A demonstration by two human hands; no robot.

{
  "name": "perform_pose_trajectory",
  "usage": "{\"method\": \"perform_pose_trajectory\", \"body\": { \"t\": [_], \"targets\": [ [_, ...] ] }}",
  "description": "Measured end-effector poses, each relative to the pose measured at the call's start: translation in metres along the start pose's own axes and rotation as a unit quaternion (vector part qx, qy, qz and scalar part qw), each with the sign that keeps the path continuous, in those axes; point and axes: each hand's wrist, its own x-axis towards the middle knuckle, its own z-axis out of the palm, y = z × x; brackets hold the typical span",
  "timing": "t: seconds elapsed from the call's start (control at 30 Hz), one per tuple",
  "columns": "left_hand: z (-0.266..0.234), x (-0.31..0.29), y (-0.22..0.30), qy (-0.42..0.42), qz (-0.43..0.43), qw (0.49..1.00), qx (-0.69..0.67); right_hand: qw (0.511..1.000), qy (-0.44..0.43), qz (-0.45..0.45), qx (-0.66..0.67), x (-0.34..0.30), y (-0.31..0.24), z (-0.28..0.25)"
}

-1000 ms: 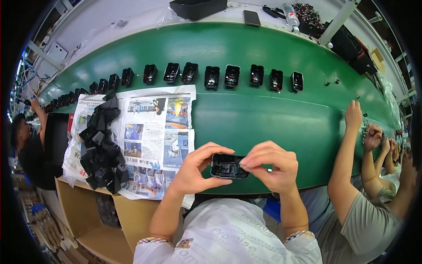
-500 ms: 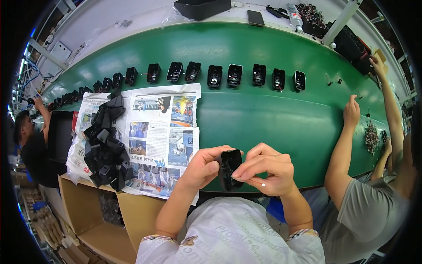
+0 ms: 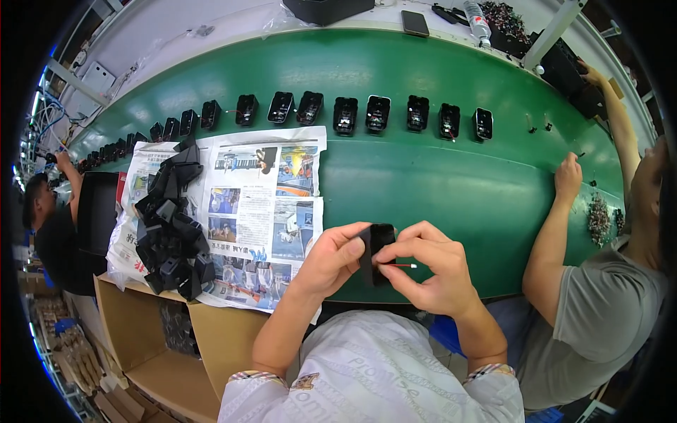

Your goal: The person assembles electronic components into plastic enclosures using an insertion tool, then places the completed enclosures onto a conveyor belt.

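In front of my body, my left hand (image 3: 334, 258) is closed round a black plastic housing (image 3: 375, 247), held tilted with its hollow side toward my right hand. My right hand (image 3: 431, 266) has thumb and fingertips pinched at the housing's opening. From that pinch a thin red wire lead (image 3: 400, 266) sticks out, ending in a small white plug (image 3: 414, 266). The fingertips hide the lead's inner end.
Similar black housings (image 3: 379, 115) stand in a curved row across the green table (image 3: 437, 190). Black plastic parts (image 3: 169, 225) are heaped on newspaper (image 3: 240, 176) at left, above an open cardboard box (image 3: 151, 345). A co-worker (image 3: 599, 310) reaches over the table at right.
The housing has turned in my left hand, showing more of its outer side. The red lead and white plug now stick out sideways. The co-worker's near hand has drawn small dark part upward.
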Motion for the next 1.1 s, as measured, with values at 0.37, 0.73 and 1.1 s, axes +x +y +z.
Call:
{"method": "perform_pose_trajectory", "body": {
  "t": [0.37,0.73,1.1],
  "targets": [
    [-0.001,0.003,0.001,-0.026,0.015,1.000,-0.009,0.999,-0.038,0.009,-0.002,-0.008,0.002,-0.006],
    [0.023,0.009,0.015,0.120,0.031,0.938,0.323,0.897,0.007,0.172,0.406,-0.024,0.041,0.010],
    [0.014,-0.027,0.043,0.186,0.337,0.691,0.612,0.825,0.137,0.191,0.515,-0.056,0.091,0.006]
  ]
}}
